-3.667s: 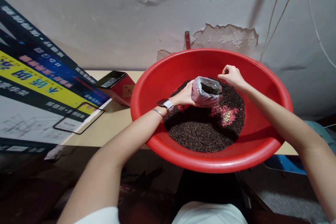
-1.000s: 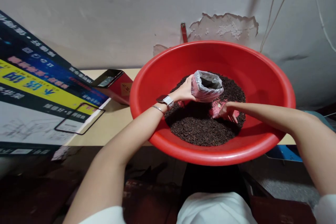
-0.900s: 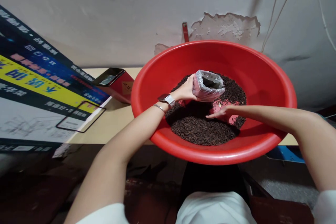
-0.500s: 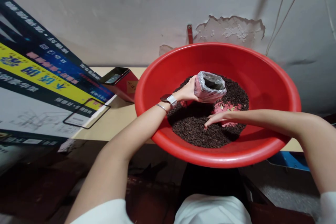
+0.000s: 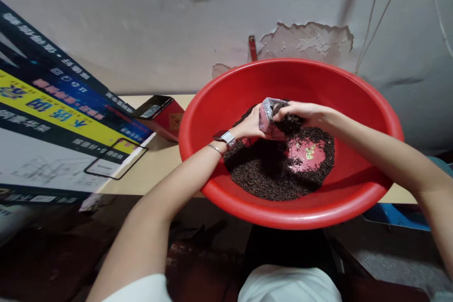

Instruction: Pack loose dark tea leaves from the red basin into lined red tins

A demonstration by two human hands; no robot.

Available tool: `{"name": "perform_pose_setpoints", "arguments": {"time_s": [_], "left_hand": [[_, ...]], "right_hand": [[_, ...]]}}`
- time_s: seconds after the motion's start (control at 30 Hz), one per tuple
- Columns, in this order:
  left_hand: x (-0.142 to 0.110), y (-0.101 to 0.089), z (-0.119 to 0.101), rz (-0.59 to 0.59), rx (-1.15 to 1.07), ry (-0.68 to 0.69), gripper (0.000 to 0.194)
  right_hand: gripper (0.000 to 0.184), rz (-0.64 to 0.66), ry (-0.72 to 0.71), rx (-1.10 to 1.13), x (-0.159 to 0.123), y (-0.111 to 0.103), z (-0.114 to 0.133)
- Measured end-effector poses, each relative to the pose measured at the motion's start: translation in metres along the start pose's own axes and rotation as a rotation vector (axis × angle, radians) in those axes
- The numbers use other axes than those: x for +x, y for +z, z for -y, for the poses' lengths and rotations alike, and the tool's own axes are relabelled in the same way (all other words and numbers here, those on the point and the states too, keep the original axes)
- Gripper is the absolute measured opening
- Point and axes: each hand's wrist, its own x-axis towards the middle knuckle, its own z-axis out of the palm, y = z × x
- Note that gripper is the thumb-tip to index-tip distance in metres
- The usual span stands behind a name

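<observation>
A big red basin [image 5: 354, 89] stands on a pale table and holds a heap of dark loose tea leaves [image 5: 269, 179]. My left hand [image 5: 251, 126], with a watch on its wrist, grips a small clear plastic-lined pouch [image 5: 266, 120] upright over the heap. My right hand [image 5: 300, 113] is cupped at the pouch's mouth with a clump of tea leaves in its fingers. A patch of the basin's red floor with a gold mark [image 5: 308, 152] shows through the leaves.
A red tin box with a dark open top [image 5: 161, 111] sits on the table left of the basin. A large printed board [image 5: 53, 118] leans at the far left. A peeling grey wall [image 5: 304, 40] rises behind. Something blue [image 5: 396, 210] lies under the right side.
My right hand dug into the leaves near the basin's front, then rose with a handful to the pouch's mouth. My left hand kept the pouch in place.
</observation>
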Motion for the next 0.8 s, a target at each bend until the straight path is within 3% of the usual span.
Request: {"name": "perform_pose_setpoints", "arguments": {"time_s": [0.13, 0.2, 0.37, 0.5, 0.6, 0.7, 0.8], "left_hand": [[-0.002, 0.0, -0.002, -0.005, -0.006, -0.023, 0.133], [-0.003, 0.0, -0.001, -0.003, 0.001, -0.025, 0.135], [-0.003, -0.001, 0.0, -0.004, 0.009, -0.037, 0.135], [-0.002, -0.001, -0.001, -0.007, 0.001, -0.04, 0.133], [-0.001, -0.002, -0.001, -0.01, -0.009, -0.024, 0.132], [-0.002, -0.002, 0.001, -0.004, 0.007, -0.021, 0.134], [-0.003, -0.002, 0.005, 0.01, 0.03, -0.012, 0.135]], "right_hand": [[0.03, -0.512, -0.187, -0.048, 0.01, -0.016, -0.003], [0.039, -0.637, -0.231, -0.132, 0.017, -0.017, -0.009], [0.044, -0.529, -0.247, -0.301, 0.024, -0.032, -0.014], [0.04, -0.684, -0.142, -0.394, 0.029, -0.07, -0.021], [0.031, -0.688, 0.146, -0.763, 0.033, -0.1, -0.05], [0.043, -0.479, 0.5, -1.107, 0.029, -0.115, -0.093], [0.061, -0.329, 0.669, -1.234, 0.02, -0.117, -0.128]]}}
